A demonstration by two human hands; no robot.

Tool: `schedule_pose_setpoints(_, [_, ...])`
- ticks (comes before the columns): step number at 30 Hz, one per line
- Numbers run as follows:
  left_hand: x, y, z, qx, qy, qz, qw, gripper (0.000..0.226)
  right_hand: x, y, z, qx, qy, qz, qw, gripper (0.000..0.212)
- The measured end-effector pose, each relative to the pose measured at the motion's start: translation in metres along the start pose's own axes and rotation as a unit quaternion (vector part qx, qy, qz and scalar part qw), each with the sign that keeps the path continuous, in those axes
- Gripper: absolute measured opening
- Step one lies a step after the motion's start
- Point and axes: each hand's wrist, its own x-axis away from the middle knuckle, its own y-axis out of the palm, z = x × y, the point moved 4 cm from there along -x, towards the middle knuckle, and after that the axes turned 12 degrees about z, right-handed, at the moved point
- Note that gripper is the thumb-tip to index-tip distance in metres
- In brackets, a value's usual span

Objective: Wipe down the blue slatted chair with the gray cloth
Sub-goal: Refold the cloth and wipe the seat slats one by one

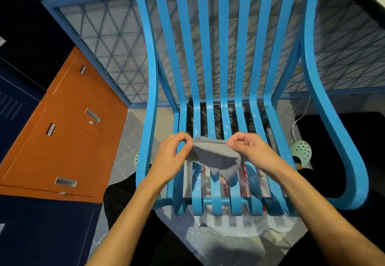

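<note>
Hands pinch the gray cloth (216, 156) over the blue slatted chair (210, 57) seat: left hand (171, 157) at nine o'clock, right hand (248, 146) at three, both clamped on its edge.

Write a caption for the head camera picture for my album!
Left hand and right hand pinch a gray cloth stretched over the seat of the blue slatted chair, beside orange lockers.

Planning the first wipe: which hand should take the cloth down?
Probably right: most of the gray cloth hangs below the right hand over the seat slats; the left hand pinches one corner.
</note>
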Motion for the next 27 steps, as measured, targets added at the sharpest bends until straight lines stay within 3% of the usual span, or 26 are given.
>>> schedule_pose_setpoints(2, [-0.002, 0.000, 0.001, 0.164, -0.091, -0.010, 0.982, 0.019, -0.002, -0.006, -0.002, 0.032, -0.015, 0.011, 0.999, 0.018])
schedule_pose_setpoints(3, [-0.003, 0.001, 0.003, 0.189, -0.108, -0.023, 0.976, 0.019, -0.003, -0.009, -0.004, 0.039, -0.023, 0.020, 0.999, 0.018])
schedule_pose_setpoints(8, [-0.006, 0.003, 0.003, 0.182, -0.108, -0.051, 0.976, 0.018, -0.004, -0.018, -0.018, 0.028, -0.047, 0.049, 0.997, 0.019])
schedule_pose_setpoints(10, [-0.009, 0.000, 0.001, 0.194, -0.111, -0.046, 0.974, 0.016, -0.001, -0.018, -0.023, 0.037, -0.034, 0.015, 0.999, 0.020])
schedule_pose_setpoints(14, [-0.020, -0.005, 0.001, 0.147, -0.096, -0.022, 0.984, 0.011, 0.009, -0.006, -0.032, 0.031, 0.023, -0.147, 0.988, 0.030])
schedule_pose_setpoints(16, [-0.020, -0.003, 0.001, 0.125, -0.105, 0.018, 0.986, 0.006, 0.011, 0.000, -0.035, -0.006, 0.047, -0.171, 0.984, 0.033])
schedule_pose_setpoints(20, [0.006, 0.010, 0.001, 0.110, -0.128, 0.173, 0.971, 0.019, 0.002, 0.010, -0.047, -0.086, 0.084, -0.097, 0.988, 0.023])
schedule_pose_setpoints(22, [0.030, 0.024, 0.001, 0.160, -0.176, 0.211, 0.948, 0.018, -0.003, 0.012, -0.056, -0.102, 0.078, -0.065, 0.990, 0.018])
schedule_pose_setpoints(25, [0.061, 0.057, -0.005, 0.266, -0.289, 0.160, 0.905, 0.008, -0.006, 0.015, -0.064, -0.130, 0.073, -0.043, 0.988, 0.019])
schedule_pose_setpoints(27, [0.072, 0.074, -0.002, 0.315, -0.341, 0.095, 0.881, 0.021, -0.005, 0.019, -0.067, -0.146, 0.065, -0.040, 0.986, 0.019])
